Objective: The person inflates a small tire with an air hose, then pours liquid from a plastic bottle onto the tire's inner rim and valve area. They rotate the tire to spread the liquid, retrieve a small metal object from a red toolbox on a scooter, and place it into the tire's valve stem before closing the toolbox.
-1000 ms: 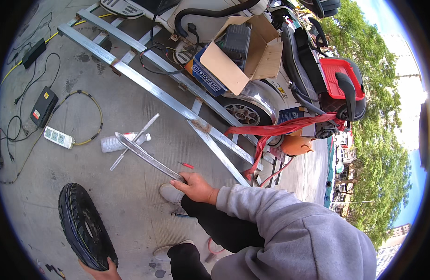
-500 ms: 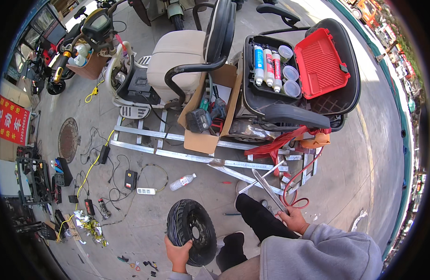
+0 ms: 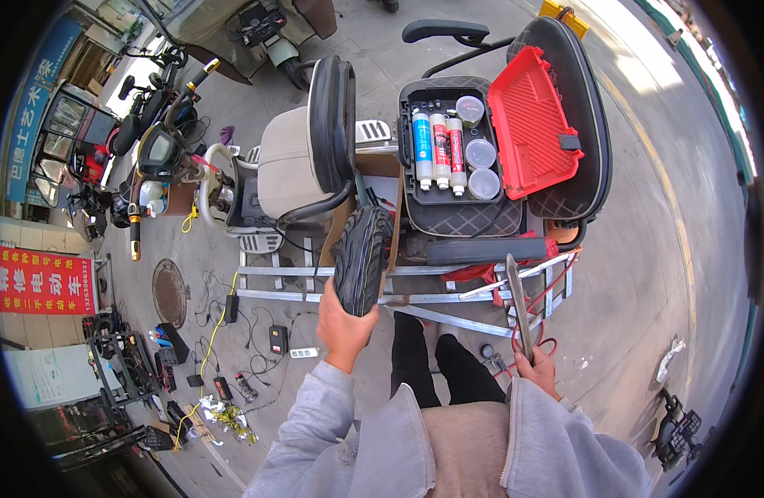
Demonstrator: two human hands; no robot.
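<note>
My left hand (image 3: 345, 330) is wrapped round the lower edge of a small black wheel with a treaded tyre (image 3: 361, 264). The tyre is upright, its tread toward me, and hides part of the cardboard box (image 3: 393, 173) behind it. In my right hand (image 3: 537, 369), a long flat metal bar (image 3: 519, 303), like a tyre lever, points up and away from me. A thin light rod (image 3: 486, 288) shows just left of the bar; I cannot tell whether it is held too. Near my right hand, a red hose (image 3: 550, 332) curls beside a small round gauge (image 3: 487, 351).
Ahead, a mobility scooter with a beige seat (image 3: 295, 162) stands over a metal ramp frame (image 3: 307, 284). On its rear, an open black-and-red case (image 3: 535, 124) holds bottles and round tubs. Cables, a power strip (image 3: 304, 353) and a yellow cord (image 3: 212, 332) lie on the left.
My left hand has lifted the wheel from low near my legs to in front of the cardboard box. My right hand still grips the bar, now more upright. My view has shifted.
</note>
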